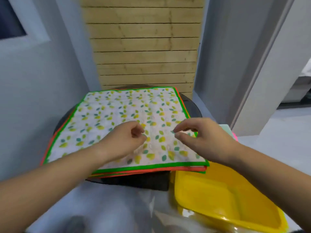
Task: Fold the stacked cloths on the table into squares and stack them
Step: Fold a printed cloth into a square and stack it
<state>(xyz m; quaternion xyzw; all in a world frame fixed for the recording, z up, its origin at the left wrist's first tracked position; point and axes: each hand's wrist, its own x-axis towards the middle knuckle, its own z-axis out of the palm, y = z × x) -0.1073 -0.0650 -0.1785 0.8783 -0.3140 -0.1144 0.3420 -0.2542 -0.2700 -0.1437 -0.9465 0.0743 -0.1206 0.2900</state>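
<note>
A stack of cloths (pixel 148 171) lies flat on a dark round bench (pixel 193 105), right in the middle of the view. The top cloth (pixel 117 115) is white with lots of little green and yellow leaves on it. It has a bright green edge all the way round. It is spread out flat and open, not folded. Under it, orange edges and more green edges stick out along the near side and the left side, so there are more cloths below. The stack covers most of the bench and hangs a little past its near edge.

Both hands are over the near half of the top cloth, close to each other but not touching. The left hand (pixel 124 138) has its fingers curled in with the thumb against them. It is blurry, and I cannot tell if it pinches the cloth. The right hand (pixel 202 137) has its fingers bent loosely, with a small gap between the thumb and the fingertips, and nothing in it.

A yellow tub (pixel 218 199) sits just beside the stack, on the near right, under the right arm. Only its own yellow bottom shows inside. Behind the right hand, a pale green and pink thing (pixel 226 128) peeks out, too hidden to tell what it is. A wooden wall (pixel 144 47) stands behind the bench.
</note>
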